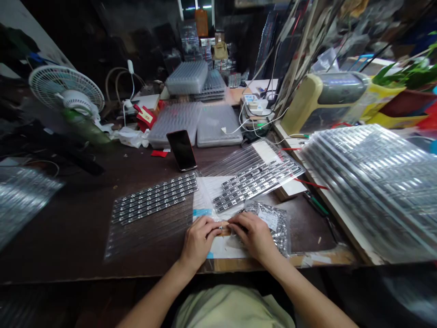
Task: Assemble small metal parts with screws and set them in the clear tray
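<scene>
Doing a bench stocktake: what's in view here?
desk fan: one, white, far left.
phone: one, black, propped up mid-desk.
clear plastic trays: several, transparent, behind the phone.
metal-part strips: two groups, silver, on clear film ahead of the hands.
power strip: one, white, rear right of the phone.
appliance: one, cream and grey, right rear.
clear sheets: a stack, transparent, far right.
left hand and right hand: one each, front centre, at a small tan piece.

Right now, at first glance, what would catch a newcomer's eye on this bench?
The big stack of clear plastic trays dominates the right side. Mid-bench, rows of small metal parts lie on plastic sheets, just beyond the left hand and right hand at the near edge. Farther back stands a phone, with a white fan at far left.
</scene>
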`<state>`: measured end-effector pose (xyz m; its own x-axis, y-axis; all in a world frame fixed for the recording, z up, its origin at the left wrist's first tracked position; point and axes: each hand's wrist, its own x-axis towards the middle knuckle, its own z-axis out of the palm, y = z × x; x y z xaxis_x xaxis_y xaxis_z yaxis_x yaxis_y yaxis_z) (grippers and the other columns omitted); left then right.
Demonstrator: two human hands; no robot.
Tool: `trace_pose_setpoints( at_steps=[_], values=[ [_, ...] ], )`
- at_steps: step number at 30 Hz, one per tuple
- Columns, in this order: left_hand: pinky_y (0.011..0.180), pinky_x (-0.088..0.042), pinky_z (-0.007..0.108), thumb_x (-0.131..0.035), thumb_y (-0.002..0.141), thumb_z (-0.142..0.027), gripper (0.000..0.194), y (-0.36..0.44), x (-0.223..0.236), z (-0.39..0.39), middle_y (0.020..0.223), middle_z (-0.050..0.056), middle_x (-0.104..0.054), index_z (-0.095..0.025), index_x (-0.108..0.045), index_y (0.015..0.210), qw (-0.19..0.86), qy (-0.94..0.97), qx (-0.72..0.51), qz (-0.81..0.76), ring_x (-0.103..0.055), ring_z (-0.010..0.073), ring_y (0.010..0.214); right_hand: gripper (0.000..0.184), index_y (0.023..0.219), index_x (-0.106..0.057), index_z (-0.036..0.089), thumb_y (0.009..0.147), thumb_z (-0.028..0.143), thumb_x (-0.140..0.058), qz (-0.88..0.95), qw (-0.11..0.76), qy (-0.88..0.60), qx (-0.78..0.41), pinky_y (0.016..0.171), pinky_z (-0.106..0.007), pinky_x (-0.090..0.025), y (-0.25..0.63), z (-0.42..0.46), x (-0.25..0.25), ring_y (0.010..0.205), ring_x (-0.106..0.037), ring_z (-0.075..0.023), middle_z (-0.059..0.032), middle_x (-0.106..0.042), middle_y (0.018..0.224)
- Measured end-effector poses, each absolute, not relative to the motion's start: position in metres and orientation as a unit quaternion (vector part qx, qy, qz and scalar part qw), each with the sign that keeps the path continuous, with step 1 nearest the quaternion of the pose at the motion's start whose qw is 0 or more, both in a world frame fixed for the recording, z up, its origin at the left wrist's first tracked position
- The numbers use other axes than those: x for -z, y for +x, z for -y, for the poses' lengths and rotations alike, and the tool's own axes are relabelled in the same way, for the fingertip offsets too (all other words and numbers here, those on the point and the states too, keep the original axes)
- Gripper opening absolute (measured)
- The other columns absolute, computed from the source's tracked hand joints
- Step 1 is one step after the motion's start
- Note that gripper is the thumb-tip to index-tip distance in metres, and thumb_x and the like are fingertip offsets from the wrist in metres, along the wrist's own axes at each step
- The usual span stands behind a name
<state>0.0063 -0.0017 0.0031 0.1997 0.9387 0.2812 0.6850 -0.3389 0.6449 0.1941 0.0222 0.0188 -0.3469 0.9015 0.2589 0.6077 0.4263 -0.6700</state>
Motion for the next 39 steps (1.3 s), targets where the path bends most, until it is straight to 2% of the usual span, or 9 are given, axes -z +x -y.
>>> trace_pose_setpoints(
  at_steps=[8,11,14,22,27,31,34,36,39],
  values=[
    [0.072,-0.049,0.029,-0.057,0.085,-0.018,0.018,0.008,-0.004,0.002,0.081,0.004,-0.064,-0.024,-0.069,0.097,0.180,0.764,-0.319,-0.531,-0.059,0.0172,0.079,0.008,0.080,-0.066,0.023,0.085,0.026,-0.060,0.785,0.248,-0.527,-0.213,0.067,-0.025,-0.039,0.189,-0.021,-0.024,0.070,-0.059,-0.0137,0.0001,-0.067,0.075],
    [0.074,-0.050,0.028,-0.056,0.085,-0.017,0.015,0.005,-0.004,0.000,0.084,0.004,-0.065,-0.022,-0.069,0.091,0.208,0.717,-0.374,-0.550,-0.061,0.0168,0.081,0.009,0.078,-0.067,0.024,0.084,0.030,-0.063,0.791,0.232,-0.533,-0.190,0.067,-0.026,-0.036,0.181,-0.019,-0.025,0.070,-0.057,-0.0130,0.0014,-0.067,0.074],
    [0.070,-0.052,0.026,-0.054,0.086,-0.021,0.014,-0.001,-0.003,-0.003,0.088,0.005,-0.065,-0.018,-0.067,0.088,0.246,0.642,-0.443,-0.576,-0.062,0.0164,0.082,0.007,0.079,-0.069,0.027,0.083,0.030,-0.064,0.812,0.235,-0.505,-0.172,0.069,-0.028,-0.033,0.173,-0.018,-0.023,0.078,-0.057,-0.0136,0.0013,-0.068,0.084],
    [0.067,-0.052,0.023,-0.053,0.086,-0.024,0.014,-0.001,-0.001,-0.005,0.092,0.006,-0.064,-0.018,-0.066,0.090,0.281,0.619,-0.448,-0.581,-0.063,0.0155,0.083,0.012,0.090,-0.070,0.034,0.085,0.027,-0.062,0.838,0.211,-0.487,-0.122,0.068,-0.032,-0.031,0.166,-0.016,-0.015,0.082,-0.053,-0.0162,0.0015,-0.066,0.091],
    [0.065,-0.053,0.022,-0.054,0.086,-0.023,0.014,0.000,-0.004,-0.006,0.091,0.005,-0.064,-0.017,-0.066,0.090,0.286,0.621,-0.440,-0.583,-0.063,0.0149,0.081,0.022,0.107,-0.065,0.028,0.085,0.028,-0.061,0.830,0.200,-0.519,-0.035,0.070,-0.033,-0.031,0.190,-0.015,-0.021,0.086,-0.052,-0.0196,-0.0030,-0.066,0.098],
    [0.064,-0.051,0.023,-0.056,0.085,-0.023,0.014,0.004,-0.013,-0.009,0.090,0.005,-0.064,-0.019,-0.068,0.091,0.285,0.649,-0.411,-0.574,-0.062,0.0147,0.079,0.016,0.096,-0.067,0.024,0.082,0.031,-0.065,0.830,0.168,-0.532,0.032,0.067,-0.033,-0.027,0.213,-0.014,-0.020,0.082,-0.049,-0.0213,-0.0034,-0.066,0.090],
    [0.072,-0.050,0.027,-0.059,0.084,-0.022,0.013,0.012,-0.016,-0.010,0.088,0.004,-0.065,-0.022,-0.070,0.091,0.261,0.697,-0.383,-0.548,-0.061,0.0159,0.083,0.006,0.083,-0.066,0.024,0.083,0.030,-0.064,0.836,0.162,-0.524,0.030,0.066,-0.033,-0.026,0.217,-0.013,-0.017,0.077,-0.048,-0.0199,-0.0016,-0.064,0.081],
    [0.077,-0.049,0.029,-0.062,0.083,-0.020,0.012,0.018,-0.016,-0.009,0.086,0.003,-0.066,-0.023,-0.071,0.090,0.247,0.720,-0.370,-0.533,-0.061,0.0166,0.084,0.010,0.080,-0.064,0.023,0.086,0.029,-0.059,0.835,0.172,-0.522,0.020,0.066,-0.032,-0.027,0.216,-0.013,-0.015,0.076,-0.048,-0.0191,-0.0019,-0.063,0.078],
    [0.077,-0.049,0.031,-0.066,0.080,-0.019,0.013,0.025,-0.013,-0.006,0.085,0.003,-0.066,-0.025,-0.071,0.091,0.236,0.739,-0.356,-0.521,-0.060,0.0172,0.084,0.016,0.085,-0.064,0.022,0.091,0.027,-0.051,0.828,0.212,-0.519,-0.003,0.068,-0.031,-0.030,0.214,-0.012,-0.013,0.079,-0.050,-0.0184,-0.0039,-0.064,0.088]
  ],
)
